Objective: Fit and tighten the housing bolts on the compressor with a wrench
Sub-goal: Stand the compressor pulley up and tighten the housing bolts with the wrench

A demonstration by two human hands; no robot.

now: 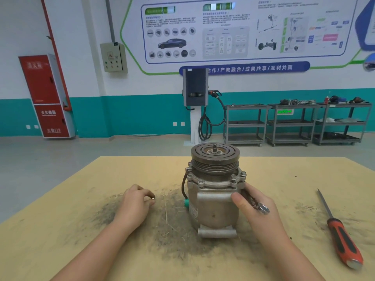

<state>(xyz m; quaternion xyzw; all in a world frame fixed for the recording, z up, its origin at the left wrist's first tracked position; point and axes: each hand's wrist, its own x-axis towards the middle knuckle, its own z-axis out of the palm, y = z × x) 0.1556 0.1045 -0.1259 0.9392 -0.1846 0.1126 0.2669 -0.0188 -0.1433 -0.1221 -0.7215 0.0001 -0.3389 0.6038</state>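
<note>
Left hand [136, 201]: curled, fingertips pinching a small bright metal piece [152, 198], judged a bolt or washer; held just above the table, apart from the compressor.
Right hand [253, 203]: wrapped round the right side of the compressor body, thumb across the front; the same grip carries a small wrench [256, 203], ring end pointing toward the viewer.
Compressor [214, 191]: stands upright at table centre, pulley [215, 157] uppermost, mounting lug at the base.
Housing bolts [233, 178]: several heads visible seated round the flange below the pulley; whether tight cannot be told.
Progress: judged well along; at least one fastener appears yet to be fitted, then tightened.
Screwdriver [343, 238]: red-and-black handle, lies on the table well apart to the right, untouched.
Table [81, 199]: tan board, dark filings and grime around the compressor.
</note>
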